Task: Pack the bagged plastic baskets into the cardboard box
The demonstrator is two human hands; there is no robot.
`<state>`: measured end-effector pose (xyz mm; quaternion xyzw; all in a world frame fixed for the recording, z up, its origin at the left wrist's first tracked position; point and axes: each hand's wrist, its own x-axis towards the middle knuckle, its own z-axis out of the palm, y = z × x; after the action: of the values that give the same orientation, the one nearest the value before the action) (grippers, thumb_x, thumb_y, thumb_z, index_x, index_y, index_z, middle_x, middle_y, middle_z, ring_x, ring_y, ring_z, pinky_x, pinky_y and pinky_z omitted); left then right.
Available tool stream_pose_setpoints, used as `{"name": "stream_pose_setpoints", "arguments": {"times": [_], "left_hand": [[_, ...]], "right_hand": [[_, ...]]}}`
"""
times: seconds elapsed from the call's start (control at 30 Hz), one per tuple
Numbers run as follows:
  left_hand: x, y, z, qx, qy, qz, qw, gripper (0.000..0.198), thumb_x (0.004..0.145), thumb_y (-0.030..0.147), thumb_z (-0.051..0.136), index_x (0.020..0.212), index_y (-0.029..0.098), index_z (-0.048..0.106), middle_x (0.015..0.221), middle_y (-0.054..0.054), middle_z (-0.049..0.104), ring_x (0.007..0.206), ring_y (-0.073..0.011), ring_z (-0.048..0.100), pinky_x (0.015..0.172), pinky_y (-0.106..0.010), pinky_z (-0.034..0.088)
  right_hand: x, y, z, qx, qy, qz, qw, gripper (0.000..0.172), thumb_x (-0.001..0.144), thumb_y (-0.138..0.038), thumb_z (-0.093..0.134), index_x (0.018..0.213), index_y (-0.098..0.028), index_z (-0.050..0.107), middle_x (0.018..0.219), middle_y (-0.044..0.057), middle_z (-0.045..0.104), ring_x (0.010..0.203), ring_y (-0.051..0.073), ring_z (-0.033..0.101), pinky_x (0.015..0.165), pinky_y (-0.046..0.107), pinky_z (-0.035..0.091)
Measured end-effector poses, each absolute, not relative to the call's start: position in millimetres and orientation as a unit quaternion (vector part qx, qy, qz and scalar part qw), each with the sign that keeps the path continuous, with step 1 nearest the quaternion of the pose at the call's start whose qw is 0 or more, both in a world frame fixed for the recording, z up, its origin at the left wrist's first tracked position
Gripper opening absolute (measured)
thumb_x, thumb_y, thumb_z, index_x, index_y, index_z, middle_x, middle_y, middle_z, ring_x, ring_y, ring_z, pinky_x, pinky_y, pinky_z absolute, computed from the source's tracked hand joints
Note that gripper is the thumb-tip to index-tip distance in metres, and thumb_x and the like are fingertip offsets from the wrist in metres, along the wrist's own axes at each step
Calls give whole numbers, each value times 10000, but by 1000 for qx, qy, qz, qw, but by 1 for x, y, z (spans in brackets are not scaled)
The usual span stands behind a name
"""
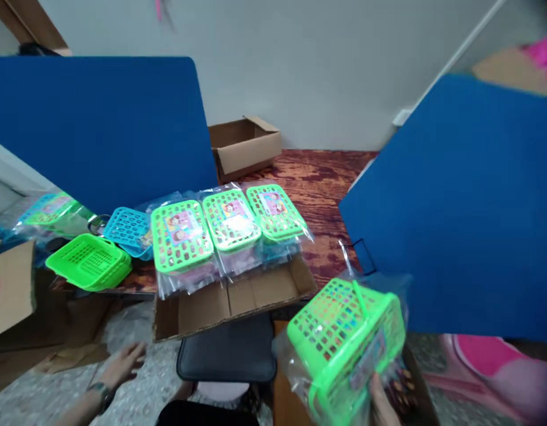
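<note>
So the right hand point(382, 405) is gripping a bagged green basket point(344, 349) from underneath at the near right, fingers closed on its lower edge. The left hand point(120, 364) is hanging open and empty at the near left, fingers spread over the floor. Farther out, three bagged green baskets point(227, 228) are sitting in a row on the desk point(318, 177), partly over a flattened cardboard box point(229, 302). Probably worth supporting that slippery plastic with both hands, since it's tilting.
</note>
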<state>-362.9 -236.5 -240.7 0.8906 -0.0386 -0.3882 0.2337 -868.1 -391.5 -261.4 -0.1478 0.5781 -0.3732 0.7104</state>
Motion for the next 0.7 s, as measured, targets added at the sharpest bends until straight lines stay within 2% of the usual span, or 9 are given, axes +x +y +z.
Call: {"name": "stream_pose_setpoints", "arguments": {"times": [0.07, 0.13, 0.2, 0.3, 0.4, 0.47, 0.57, 0.63, 0.7], "left_hand": [[-343, -277, -220, 865, -19, -368, 340, 548, 589, 574, 639, 937, 155, 573, 1043, -130, 632, 749, -197, 638, 578, -277, 508], [-325, -324, -197, 839, -25, -338, 427, 430, 753, 499, 529, 996, 148, 573, 1096, -121, 625, 738, -158, 633, 559, -234, 499], [-312, -367, -177, 802, -54, -344, 486, 394, 819, 414, 499, 1082, 127, 562, 1129, -128, 615, 770, -136, 631, 606, -208, 507], [-303, -414, -160, 787, -99, -365, 487, 454, 849, 351, 494, 1241, 123, 506, 1157, -140, 604, 801, -149, 634, 612, -217, 514], [-300, -433, -154, 768, -146, -396, 482, 537, 889, 395, 438, 1383, 196, 376, 1265, -131, 556, 899, -178, 637, 618, -229, 524], [-299, -436, -152, 750, -173, -423, 478, 559, 910, 437, 391, 1421, 223, 310, 1336, -117, 511, 1011, -201, 616, 683, -249, 537], [-296, -434, -157, 735, -195, -459, 458, 545, 923, 419, 371, 1415, 190, 316, 1369, -120, 487, 1134, -227, 564, 849, -316, 521], [-293, -431, -169, 760, -239, -422, 432, 517, 920, 358, 385, 1379, 121, 367, 1383, -139, 472, 1212, -221, 507, 980, -322, 449], [-292, -425, -185, 803, -283, -359, 382, 485, 906, 309, 405, 1327, 70, 420, 1379, -152, 474, 1252, -206, 469, 1048, -290, 380]], "right_hand": [[-831, -425, -210, -146, 556, -398, 715, 784, 610, -724, 625, 1267, -305, 544, 1250, 83, 589, 1190, 336, 505, 966, 547, 451], [-790, -458, -162, -174, 525, -413, 723, 734, 624, -686, 652, 1232, -285, 561, 1215, 88, 610, 1184, 331, 509, 953, 537, 461], [-751, -488, -123, -215, 490, -422, 732, 653, 690, -651, 624, 1221, -277, 558, 1195, 84, 621, 1182, 315, 512, 947, 521, 466], [-709, -531, -86, -262, 460, -408, 744, 509, 785, -574, 575, 1172, -244, 582, 1130, 92, 652, 1140, 301, 546, 925, 503, 479], [-689, -572, -66, -317, 460, -369, 743, 380, 840, -458, 565, 1115, -200, 612, 1034, 105, 685, 1024, 289, 615, 873, 490, 504], [-678, -597, -56, -352, 472, -332, 737, 329, 852, -368, 574, 1114, -173, 616, 999, 112, 693, 939, 272, 649, 831, 479, 521], [-653, -627, -49, -393, 508, -260, 721, 331, 824, -280, 618, 1123, -140, 612, 987, 126, 692, 856, 256, 665, 764, 472, 540], [-632, -641, -52, -424, 541, -212, 695, 372, 778, -277, 676, 1113, -127, 618, 1001, 132, 687, 835, 248, 664, 745, 461, 546], [-612, -649, -56, -479, 555, -182, 655, 427, 736, -325, 723, 1103, -130, 627, 1034, 133, 677, 848, 235, 658, 753, 424, 553]]}}
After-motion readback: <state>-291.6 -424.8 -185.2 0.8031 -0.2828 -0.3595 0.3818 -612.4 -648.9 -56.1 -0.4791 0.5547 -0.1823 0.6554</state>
